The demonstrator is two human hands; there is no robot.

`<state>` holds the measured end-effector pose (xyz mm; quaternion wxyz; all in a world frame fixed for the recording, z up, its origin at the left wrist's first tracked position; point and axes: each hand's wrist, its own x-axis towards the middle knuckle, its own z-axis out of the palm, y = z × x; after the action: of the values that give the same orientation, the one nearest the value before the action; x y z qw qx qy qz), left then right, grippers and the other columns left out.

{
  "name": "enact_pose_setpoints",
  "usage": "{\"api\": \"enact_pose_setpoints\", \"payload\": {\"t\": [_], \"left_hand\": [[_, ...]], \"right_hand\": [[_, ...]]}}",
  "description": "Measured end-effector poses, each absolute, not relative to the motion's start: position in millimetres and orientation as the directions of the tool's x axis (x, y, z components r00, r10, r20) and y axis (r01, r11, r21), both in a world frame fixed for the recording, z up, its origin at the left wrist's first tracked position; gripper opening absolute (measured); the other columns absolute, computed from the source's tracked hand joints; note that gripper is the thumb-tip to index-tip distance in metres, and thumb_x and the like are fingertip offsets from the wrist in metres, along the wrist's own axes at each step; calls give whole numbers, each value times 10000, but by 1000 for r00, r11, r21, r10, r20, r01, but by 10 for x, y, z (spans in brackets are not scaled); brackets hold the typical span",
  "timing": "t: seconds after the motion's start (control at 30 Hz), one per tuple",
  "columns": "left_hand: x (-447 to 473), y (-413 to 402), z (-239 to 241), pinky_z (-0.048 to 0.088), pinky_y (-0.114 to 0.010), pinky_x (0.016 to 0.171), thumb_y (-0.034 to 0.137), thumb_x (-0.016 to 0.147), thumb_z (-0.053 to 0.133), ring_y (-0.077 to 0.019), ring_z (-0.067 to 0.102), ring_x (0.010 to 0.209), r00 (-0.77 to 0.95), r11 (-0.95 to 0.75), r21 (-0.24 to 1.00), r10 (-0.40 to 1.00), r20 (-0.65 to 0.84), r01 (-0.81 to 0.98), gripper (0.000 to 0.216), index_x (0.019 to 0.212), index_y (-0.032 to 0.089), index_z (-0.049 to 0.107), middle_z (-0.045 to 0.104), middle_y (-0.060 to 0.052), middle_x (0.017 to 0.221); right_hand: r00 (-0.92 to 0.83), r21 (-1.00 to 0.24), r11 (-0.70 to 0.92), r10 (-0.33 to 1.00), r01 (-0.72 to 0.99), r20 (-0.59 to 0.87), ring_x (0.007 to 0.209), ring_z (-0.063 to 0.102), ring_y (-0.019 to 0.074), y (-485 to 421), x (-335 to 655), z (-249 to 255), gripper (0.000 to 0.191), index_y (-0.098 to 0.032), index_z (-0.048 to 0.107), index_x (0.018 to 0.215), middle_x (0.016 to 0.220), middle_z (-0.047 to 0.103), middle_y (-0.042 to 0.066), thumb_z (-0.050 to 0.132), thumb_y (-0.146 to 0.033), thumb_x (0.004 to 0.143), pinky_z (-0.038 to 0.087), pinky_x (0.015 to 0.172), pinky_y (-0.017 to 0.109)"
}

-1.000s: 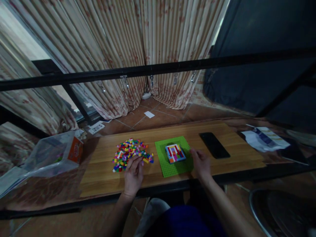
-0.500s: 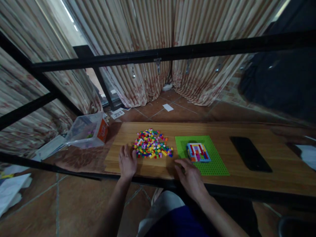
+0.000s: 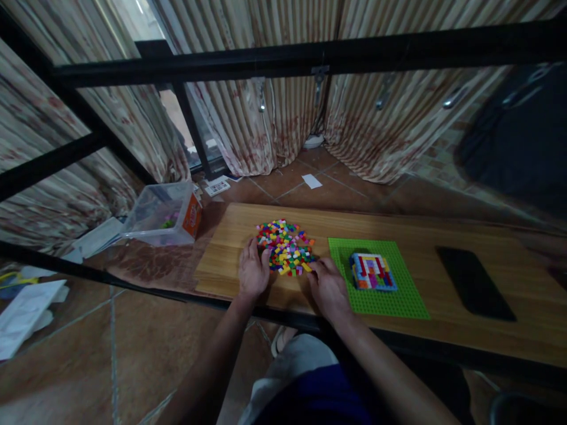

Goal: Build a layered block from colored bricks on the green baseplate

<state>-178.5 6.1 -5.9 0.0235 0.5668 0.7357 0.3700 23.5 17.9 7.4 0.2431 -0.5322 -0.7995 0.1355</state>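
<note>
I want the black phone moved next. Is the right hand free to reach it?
Probably yes: the right hand lies at the brick pile, and only the green baseplate with its low build sits between it and the phone.

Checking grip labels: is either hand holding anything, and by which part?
Nothing is visibly held. The left hand and right hand lie on the table, fingertips against opposite edges of the brick pile.

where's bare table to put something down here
On the wooden tabletop, bare patches lie between the green baseplate and the phone, along the far edge behind both, and between the plastic box and the left hand. Crowded: the brick pile, hemmed in by the left hand and right hand.
</note>
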Motion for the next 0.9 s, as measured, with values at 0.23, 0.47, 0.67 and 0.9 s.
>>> {"api": "enact_pose_setpoints", "payload": {"t": [0.23, 0.47, 0.67, 0.9], "left_hand": [[-1651, 10, -104, 347, -496, 1096, 406, 945, 380, -284, 401, 1337, -350, 15, 663, 858, 376, 749, 484, 1340, 131, 430, 498, -186, 1360], [-1505, -143, -45, 340, -452, 1117, 346, 955, 371, -239, 410, 1331, -267, -140, 761, 883, 385, 633, 474, 1399, 179, 370, 469, -141, 1409], [-1650, -113, -12, 389, -422, 1079, 289, 944, 399, -219, 479, 1265, -343, -159, 797, 841, 418, 583, 413, 1345, 203, 447, 537, -109, 1340], [-2091, 276, 135, 418, -449, 1025, 179, 808, 533, -250, 552, 1131, -247, 1, 567, 901, 357, 823, 367, 1167, 197, 609, 636, -87, 1185]], "right_hand": [[-319, -497, 423, 904, 757, 284, 897, 581, 198, 334, 282, 77, 203, -173, 645, 903, 950, 593, 82, 449, -140, 860, 478, 840, 317], [-306, -554, 441, 896, 706, 323, 882, 591, 202, 479, 278, 150, 217, -176, 657, 918, 981, 610, 91, 452, -162, 850, 487, 813, 330], [-314, -562, 455, 889, 691, 334, 870, 594, 203, 569, 233, 261, 234, -189, 669, 918, 975, 622, 81, 443, -192, 858, 484, 800, 340], [-315, -611, 456, 890, 648, 330, 878, 609, 192, 528, 200, 280, 219, -201, 675, 882, 974, 641, 66, 457, -212, 862, 480, 799, 325]]}}
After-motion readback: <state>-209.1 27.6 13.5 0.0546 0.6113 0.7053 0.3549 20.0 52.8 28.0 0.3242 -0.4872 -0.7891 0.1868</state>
